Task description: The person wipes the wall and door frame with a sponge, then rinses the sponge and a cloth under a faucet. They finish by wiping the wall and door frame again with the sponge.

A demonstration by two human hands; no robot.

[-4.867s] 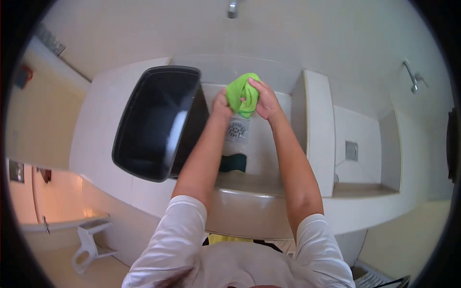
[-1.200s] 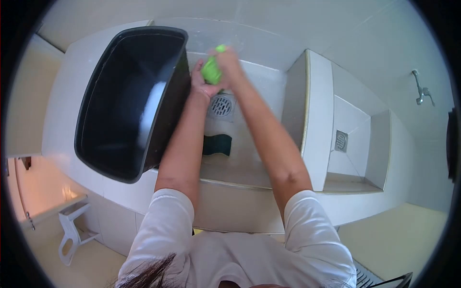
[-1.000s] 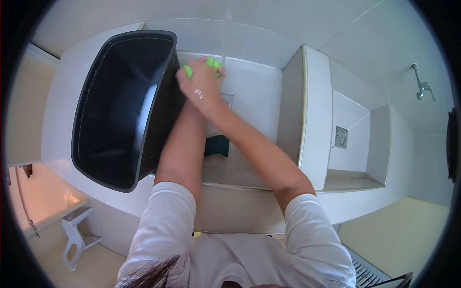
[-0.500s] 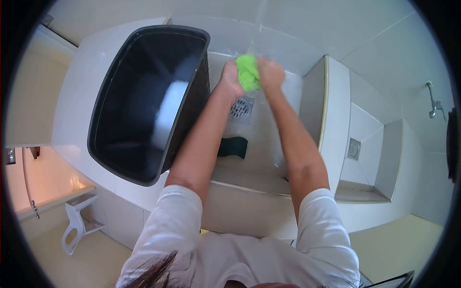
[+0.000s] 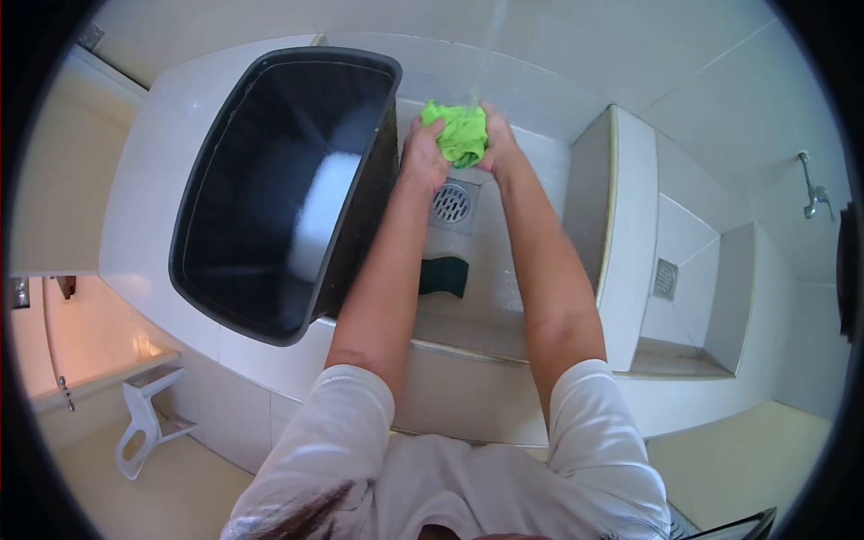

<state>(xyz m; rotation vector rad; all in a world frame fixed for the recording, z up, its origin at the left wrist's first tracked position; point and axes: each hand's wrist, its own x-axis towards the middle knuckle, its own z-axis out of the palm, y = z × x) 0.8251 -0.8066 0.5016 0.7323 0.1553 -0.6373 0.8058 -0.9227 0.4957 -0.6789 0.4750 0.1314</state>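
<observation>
Both of my hands hold a bright green cloth over the tiled basin, under a thin stream of water falling from above. My left hand grips its left side, the thumb lying on top. At the right side, my right hand holds the cloth's edge, some fingers hidden behind it. Below the hands a square metal floor drain sits in the basin bottom. Nearer me lies a dark green scouring pad, partly covered by my left forearm.
A large black plastic bin with a white patch inside stands tilted on the tiled ledge at left. On the right is a smaller basin with its own drain. A wall tap is at far right, a white plastic stool at lower left.
The cloth was bunched and blurred between my hands; now it is spread wider. My right hand has shifted slightly left and turned to hold the cloth's side.
</observation>
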